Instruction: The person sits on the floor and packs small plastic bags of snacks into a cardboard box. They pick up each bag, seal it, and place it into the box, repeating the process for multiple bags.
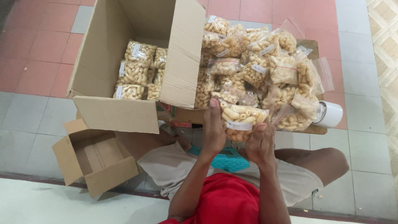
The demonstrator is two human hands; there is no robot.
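A large open carton (pixel 112 112) partly filled with packets is standing to our left, with a heap of snack packets (pixel 257 70) and a tape roll (pixel 330 114) lying ahead. We are gripping one clear packet (pixel 240 120) of pale curled snacks with left hand (pixel 213 132) and right hand (pixel 260 143), holding it just before the heap.

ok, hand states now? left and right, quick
Left hand: closed on the clear plastic bag of pale curled snacks, gripping its left side.
Right hand: closed on the same bag, at its lower right edge.
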